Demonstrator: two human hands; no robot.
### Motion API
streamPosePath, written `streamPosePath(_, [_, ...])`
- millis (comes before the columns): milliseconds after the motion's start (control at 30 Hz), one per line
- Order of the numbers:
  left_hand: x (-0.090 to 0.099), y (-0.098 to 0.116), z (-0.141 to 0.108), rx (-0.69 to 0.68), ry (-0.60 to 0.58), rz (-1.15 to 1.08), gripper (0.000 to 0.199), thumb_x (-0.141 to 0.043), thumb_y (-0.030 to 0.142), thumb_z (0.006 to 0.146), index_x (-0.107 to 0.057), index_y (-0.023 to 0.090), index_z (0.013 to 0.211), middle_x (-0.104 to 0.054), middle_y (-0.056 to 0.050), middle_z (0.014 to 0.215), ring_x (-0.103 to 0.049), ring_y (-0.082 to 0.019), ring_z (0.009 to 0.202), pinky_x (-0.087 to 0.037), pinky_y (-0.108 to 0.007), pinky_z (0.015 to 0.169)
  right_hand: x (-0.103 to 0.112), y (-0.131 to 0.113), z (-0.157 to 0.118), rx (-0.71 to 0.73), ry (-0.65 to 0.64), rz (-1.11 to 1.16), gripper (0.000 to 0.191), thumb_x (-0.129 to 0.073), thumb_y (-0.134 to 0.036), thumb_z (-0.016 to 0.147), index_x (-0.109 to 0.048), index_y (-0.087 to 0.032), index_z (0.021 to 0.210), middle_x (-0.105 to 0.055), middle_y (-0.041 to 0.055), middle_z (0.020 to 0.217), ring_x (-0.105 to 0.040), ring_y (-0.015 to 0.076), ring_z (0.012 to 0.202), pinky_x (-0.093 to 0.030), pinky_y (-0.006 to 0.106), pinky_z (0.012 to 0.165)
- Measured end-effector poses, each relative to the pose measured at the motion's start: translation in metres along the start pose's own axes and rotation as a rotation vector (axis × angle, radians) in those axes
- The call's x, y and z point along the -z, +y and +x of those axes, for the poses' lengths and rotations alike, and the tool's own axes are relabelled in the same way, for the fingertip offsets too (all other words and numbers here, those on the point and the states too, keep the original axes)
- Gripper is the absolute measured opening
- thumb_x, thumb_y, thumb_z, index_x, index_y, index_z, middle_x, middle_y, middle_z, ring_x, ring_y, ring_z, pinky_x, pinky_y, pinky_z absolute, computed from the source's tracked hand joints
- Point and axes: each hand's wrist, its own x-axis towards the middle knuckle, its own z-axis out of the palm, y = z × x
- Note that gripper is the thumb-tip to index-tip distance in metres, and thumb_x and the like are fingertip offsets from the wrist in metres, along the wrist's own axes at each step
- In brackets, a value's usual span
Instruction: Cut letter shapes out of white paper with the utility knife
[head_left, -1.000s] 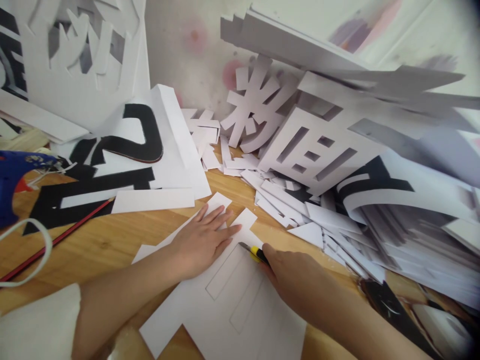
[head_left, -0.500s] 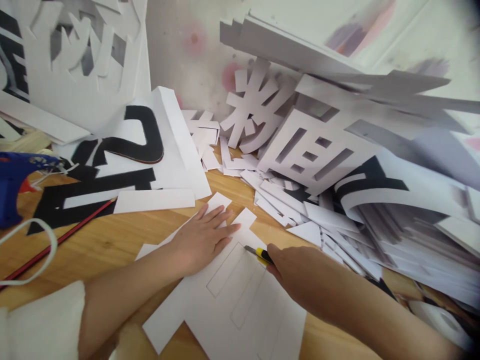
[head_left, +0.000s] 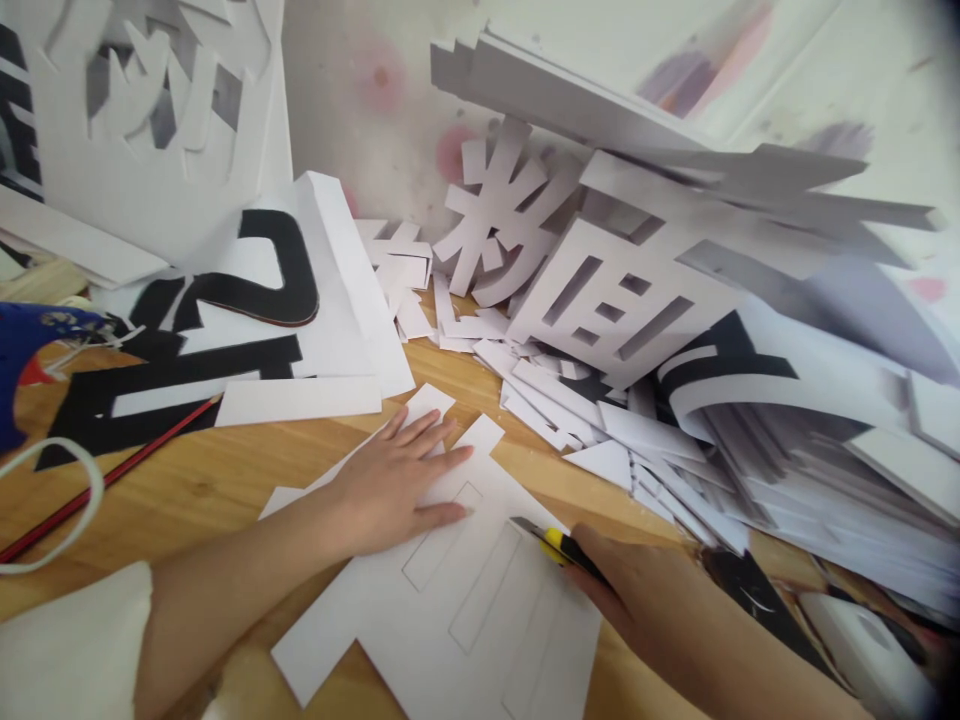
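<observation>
A white board cut into a character shape lies on the wooden table, with long narrow rectangles drawn on it in thin lines. My left hand rests flat on its upper left part, fingers spread and thumb stretched over one drawn rectangle. In my right hand is a yellow and black utility knife, its blade pointing left. The blade tip is at the top end of the middle drawn rectangle; whether it touches the board I cannot tell.
White offcuts lie heaped behind the board. Cut-out white characters lean at the wall. Leftward are black cut-out pieces, a red pencil, a blue glue gun and a white cord. Stacked curved sheets stand right.
My right hand and the knife have moved right and slightly down, from the left rectangle's top to the middle one's. My left thumb has spread outward over the board.
</observation>
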Motion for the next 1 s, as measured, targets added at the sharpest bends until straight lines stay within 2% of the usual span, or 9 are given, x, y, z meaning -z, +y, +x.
streamPosePath(67, [-0.0001, -0.0007, 0.0, -0.008, -0.004, -0.003, 0.079, -0.035, 0.075, 0.076, -0.034, 0.027, 0.138, -0.022, -0.008, 0.148, -0.015, -0.028, 0.137, -0.007, -0.048, 0.109, -0.0053, 0.0004, -0.0031, 0.001, -0.016, -0.015, 0.019, -0.037, -0.028, 0.092, -0.049, -0.021, 0.079, -0.066, 0.0033, 0.067, -0.065, 0.0238, 0.06, -0.024, 0.028, 0.046])
streamPosePath(133, [-0.0011, -0.0016, 0.0005, -0.01, -0.003, 0.004, 0.084, -0.038, 0.078, 0.072, -0.034, 0.027, 0.138, -0.022, -0.009, 0.148, -0.015, -0.028, 0.137, -0.007, -0.048, 0.109, -0.0078, -0.0013, -0.0038, -0.001, -0.023, -0.017, 0.019, -0.037, -0.028, 0.092, -0.049, -0.021, 0.08, -0.067, 0.0038, 0.067, -0.065, 0.0247, 0.061, -0.025, 0.028, 0.047])
streamPosePath(600, [0.0007, -0.0022, 0.0015, 0.0, -0.033, -0.009, 0.086, -0.036, 0.079, 0.071, -0.033, 0.027, 0.139, -0.02, -0.007, 0.149, -0.013, -0.026, 0.138, -0.002, -0.045, 0.11, -0.0112, -0.0036, -0.0005, 0.016, 0.056, -0.079, 0.017, -0.042, -0.029, 0.09, -0.048, -0.021, 0.077, -0.066, 0.0019, 0.06, -0.064, 0.0249, 0.051, -0.013, 0.028, 0.042])
streamPosePath(800, [0.002, -0.0006, 0.0011, 0.001, -0.038, -0.014, 0.085, -0.037, 0.078, 0.072, -0.033, 0.026, 0.139, -0.02, -0.008, 0.149, -0.013, -0.027, 0.137, -0.003, -0.046, 0.11, -0.01, -0.0059, 0.0002, 0.011, 0.002, -0.074, 0.017, -0.039, -0.028, 0.092, -0.048, -0.021, 0.078, -0.067, 0.0028, 0.063, -0.065, 0.0263, 0.055, -0.014, 0.028, 0.043])
streamPosePath(1000, [0.0021, -0.0014, 0.0025, -0.008, -0.049, -0.013, 0.087, -0.035, 0.08, 0.071, -0.034, 0.026, 0.139, -0.022, -0.007, 0.149, -0.014, -0.029, 0.137, -0.003, -0.047, 0.11, -0.0051, -0.0085, 0.0032, 0.021, -0.026, -0.169, 0.016, -0.039, -0.026, 0.091, -0.05, -0.02, 0.082, -0.065, 0.0025, 0.059, -0.062, 0.0241, 0.048, -0.012, 0.028, 0.04])
